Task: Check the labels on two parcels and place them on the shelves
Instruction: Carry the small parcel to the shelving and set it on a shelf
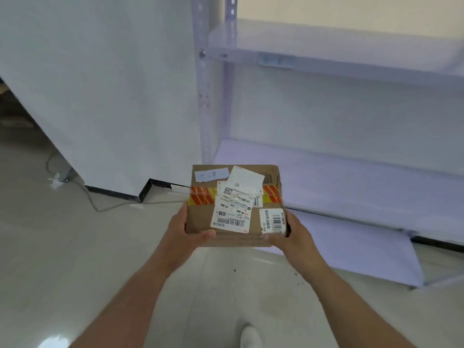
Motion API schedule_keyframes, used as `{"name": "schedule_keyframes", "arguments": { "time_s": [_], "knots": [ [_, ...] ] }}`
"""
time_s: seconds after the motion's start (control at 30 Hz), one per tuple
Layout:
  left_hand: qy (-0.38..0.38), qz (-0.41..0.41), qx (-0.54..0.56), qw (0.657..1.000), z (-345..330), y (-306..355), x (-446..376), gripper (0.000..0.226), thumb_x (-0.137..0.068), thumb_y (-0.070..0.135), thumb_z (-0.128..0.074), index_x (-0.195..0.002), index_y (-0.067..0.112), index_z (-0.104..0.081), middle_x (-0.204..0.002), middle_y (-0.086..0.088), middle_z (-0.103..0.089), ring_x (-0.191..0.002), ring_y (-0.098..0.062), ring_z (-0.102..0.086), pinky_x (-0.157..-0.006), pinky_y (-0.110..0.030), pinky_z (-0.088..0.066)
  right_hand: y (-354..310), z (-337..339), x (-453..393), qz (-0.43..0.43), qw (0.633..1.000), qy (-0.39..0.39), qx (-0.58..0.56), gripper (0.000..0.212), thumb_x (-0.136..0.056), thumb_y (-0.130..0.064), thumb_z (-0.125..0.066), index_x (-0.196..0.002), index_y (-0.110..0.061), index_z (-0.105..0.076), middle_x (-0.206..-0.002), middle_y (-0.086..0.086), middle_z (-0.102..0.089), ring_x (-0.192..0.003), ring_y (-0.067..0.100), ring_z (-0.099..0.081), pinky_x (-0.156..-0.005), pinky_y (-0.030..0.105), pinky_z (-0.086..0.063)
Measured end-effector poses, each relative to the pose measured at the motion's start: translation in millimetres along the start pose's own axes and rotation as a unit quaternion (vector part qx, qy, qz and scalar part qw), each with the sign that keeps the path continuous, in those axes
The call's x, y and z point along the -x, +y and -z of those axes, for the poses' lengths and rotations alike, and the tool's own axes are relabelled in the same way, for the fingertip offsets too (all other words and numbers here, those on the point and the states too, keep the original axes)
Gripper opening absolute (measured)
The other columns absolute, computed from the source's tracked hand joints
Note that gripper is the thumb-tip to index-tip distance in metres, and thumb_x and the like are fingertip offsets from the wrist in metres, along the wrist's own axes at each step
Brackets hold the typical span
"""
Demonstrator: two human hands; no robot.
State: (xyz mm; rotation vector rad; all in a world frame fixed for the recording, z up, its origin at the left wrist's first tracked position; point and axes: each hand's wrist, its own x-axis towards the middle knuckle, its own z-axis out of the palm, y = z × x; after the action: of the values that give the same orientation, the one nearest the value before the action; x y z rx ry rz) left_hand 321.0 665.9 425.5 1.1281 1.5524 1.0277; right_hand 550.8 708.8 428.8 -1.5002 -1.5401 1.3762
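A brown cardboard parcel (200, 217) is held flat in front of me, its top face up. That face carries several white shipping labels with barcodes and a band of red and yellow tape. My left hand (187, 231) grips its near left corner, thumb on top. My right hand (292, 234) grips its near right corner, thumb on a barcode label. White metal shelves stand just beyond: a low shelf (351, 187) right behind the parcel and a higher shelf (339, 54) above it. Only one parcel is in view.
The rack's perforated upright post (204, 96) rises left of the shelves. A white panel (100, 84) fills the left, with a black baseboard (150, 188) and a grey cable (93, 202) on the pale tiled floor. My white shoe (249, 337) shows below.
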Motion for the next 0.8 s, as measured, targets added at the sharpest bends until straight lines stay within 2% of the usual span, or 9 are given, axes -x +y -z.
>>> {"name": "schedule_keyframes", "arguments": {
  "time_s": [0.07, 0.17, 0.3, 0.43, 0.53, 0.6, 0.67, 0.77, 0.8],
  "knots": [
    [-0.020, -0.006, 0.004, 1.000, -20, 5, -24, 0.054, -0.075, 0.001, -0.069, -0.108, 0.040, -0.052, -0.094, 0.024, -0.072, -0.088, 0.005, -0.066, -0.064, -0.009, -0.049, 9, 20, -16, -0.008, 1.000, 0.015, -0.009, 0.051, -0.078, -0.001, -0.066, -0.109, -0.037, -0.047, -0.099, -0.021, -0.061, -0.090, -0.005, -0.058, -0.066, 0.007, -0.048],
    [-0.034, -0.011, 0.000, 0.999, -48, 12, -59, 0.056, -0.077, -0.004, -0.066, -0.108, 0.039, -0.050, -0.086, 0.030, -0.071, -0.081, 0.013, -0.065, -0.063, -0.005, -0.047, 18, 43, -44, -0.011, 0.999, 0.029, -0.015, 0.052, -0.079, 0.000, -0.064, -0.112, -0.036, -0.044, -0.098, -0.021, -0.059, -0.089, -0.006, -0.056, -0.060, 0.003, -0.046],
    [-0.050, -0.015, 0.004, 0.999, -74, 18, -105, 0.062, -0.076, -0.005, -0.067, -0.124, 0.028, -0.046, -0.102, 0.016, -0.066, -0.081, 0.013, -0.064, -0.064, -0.005, -0.047, 30, 67, -80, -0.013, 0.998, 0.043, -0.033, 0.053, -0.079, 0.002, -0.064, -0.114, -0.032, -0.042, -0.096, -0.022, -0.057, -0.085, -0.007, -0.054, -0.057, -0.002, -0.042],
    [-0.071, -0.018, -0.009, 0.997, -94, 14, -142, 0.061, -0.076, -0.001, -0.068, -0.125, 0.027, -0.044, -0.103, 0.015, -0.065, -0.082, 0.011, -0.065, -0.064, -0.006, -0.048, 43, 84, -113, -0.006, 0.998, 0.049, -0.043, 0.051, -0.079, 0.006, -0.064, -0.112, -0.027, -0.044, -0.093, -0.020, -0.057, -0.072, -0.017, -0.059, -0.056, -0.002, -0.042],
    [-0.082, -0.015, -0.016, 0.996, -103, 6, -168, 0.062, -0.075, -0.001, -0.069, -0.127, 0.024, -0.045, -0.108, 0.008, -0.067, -0.091, -0.001, -0.067, -0.068, -0.011, -0.050, 51, 90, -134, -0.005, 0.998, 0.049, -0.046, 0.051, -0.079, 0.008, -0.063, -0.109, -0.028, -0.044, -0.092, -0.019, -0.056, -0.066, -0.023, -0.056, -0.055, -0.001, -0.043],
    [-0.083, -0.018, -0.013, 0.996, -108, 1, -184, 0.062, -0.075, -0.004, -0.067, -0.126, 0.022, -0.045, -0.109, 0.007, -0.066, -0.088, 0.001, -0.067, -0.067, -0.010, -0.050, 58, 94, -147, -0.002, 0.998, 0.044, -0.053, 0.048, -0.079, 0.012, -0.061, -0.108, -0.023, -0.044, -0.089, -0.017, -0.056, -0.061, -0.024, -0.056, -0.053, -0.001, -0.042],
    [-0.084, -0.023, -0.014, 0.996, -113, -2, -199, 0.062, -0.076, -0.006, -0.066, -0.126, 0.022, -0.044, -0.109, 0.006, -0.066, -0.085, 0.005, -0.066, -0.066, -0.009, -0.049, 65, 97, -160, -0.011, 0.997, 0.049, -0.057, 0.046, -0.080, 0.013, -0.060, -0.109, -0.019, -0.046, -0.090, -0.011, -0.059, -0.062, -0.020, -0.059, -0.052, 0.002, -0.043],
    [-0.094, -0.021, -0.013, 0.995, -120, -12, -220, 0.063, -0.077, -0.005, -0.065, -0.129, 0.022, -0.042, -0.114, 0.002, -0.064, -0.094, -0.004, -0.064, -0.068, -0.011, -0.050, 76, 97, -176, -0.017, 0.997, 0.059, -0.041, 0.046, -0.082, -0.001, -0.065, -0.121, -0.019, -0.049, -0.108, 0.000, -0.064, -0.074, -0.009, -0.059, -0.060, 0.008, -0.043],
    [-0.098, -0.017, -0.013, 0.995, -122, -16, -226, 0.063, -0.078, -0.004, -0.064, -0.130, 0.021, -0.041, -0.115, 0.001, -0.064, -0.094, -0.003, -0.064, -0.068, -0.011, -0.050, 78, 97, -181, -0.019, 0.997, 0.057, -0.055, 0.044, -0.082, 0.003, -0.063, -0.118, -0.018, -0.049, -0.104, -0.001, -0.064, -0.071, -0.010, -0.060, -0.057, 0.007, -0.044]
  ]
}}
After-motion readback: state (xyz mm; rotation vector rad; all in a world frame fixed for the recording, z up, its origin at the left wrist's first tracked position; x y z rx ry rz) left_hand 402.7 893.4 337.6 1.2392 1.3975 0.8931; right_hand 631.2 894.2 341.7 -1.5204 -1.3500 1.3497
